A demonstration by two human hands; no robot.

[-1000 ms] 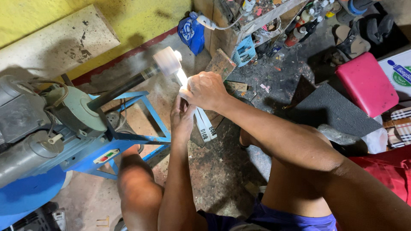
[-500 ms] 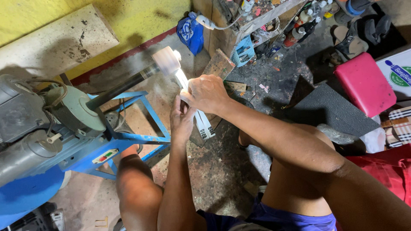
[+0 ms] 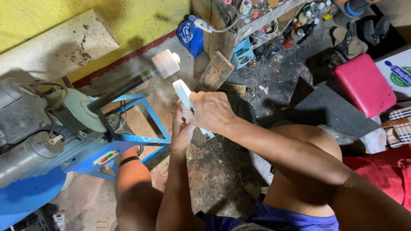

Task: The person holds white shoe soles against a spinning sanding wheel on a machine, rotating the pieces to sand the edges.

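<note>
1. The lower end of the white flat piece [image 3: 183,93] is hidden behind the right hand [image 3: 210,112], so its full length cannot be made out; a pale bit shows again below that hand.
2. The left hand [image 3: 181,130] sits partly behind the right one; its fingertips are covered, though it is closed against the piece from below.
3. The right hand is wrapped around the piece's middle, knuckles up, gripping it firmly.
4. The piece's free upper end pokes out above both hands, tilted toward the pale buffing wheel [image 3: 166,63], near it but apart.
5. The wheel sits on a dark shaft [image 3: 120,90] running from the motor [image 3: 25,124] on a blue frame [image 3: 141,139]; the motor's left side is cut off.
6. The shelf clutter [image 3: 274,25] at top is too small to tell apart.
7. A pink stool [image 3: 364,85] stands well to the right on the floor.
</note>
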